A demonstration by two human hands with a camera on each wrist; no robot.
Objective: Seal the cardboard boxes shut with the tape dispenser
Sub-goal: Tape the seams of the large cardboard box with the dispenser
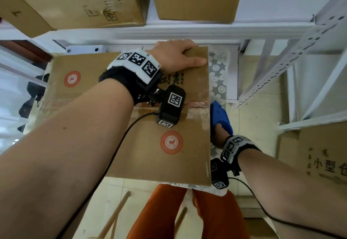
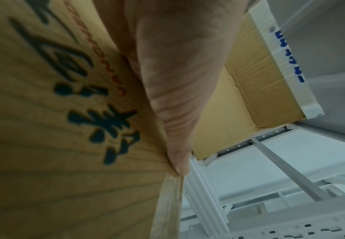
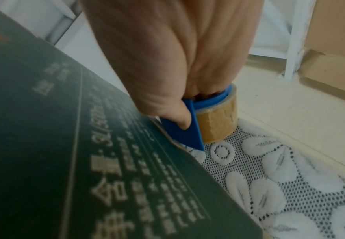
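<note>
The cardboard box lies on a lace-covered desk, flaps closed, printed with red round seals. The left hand lies flat, fingers straight, on its far corner. The right hand grips the blue tape dispenser against the box's right side, whose green panel carries Chinese writing.
</note>
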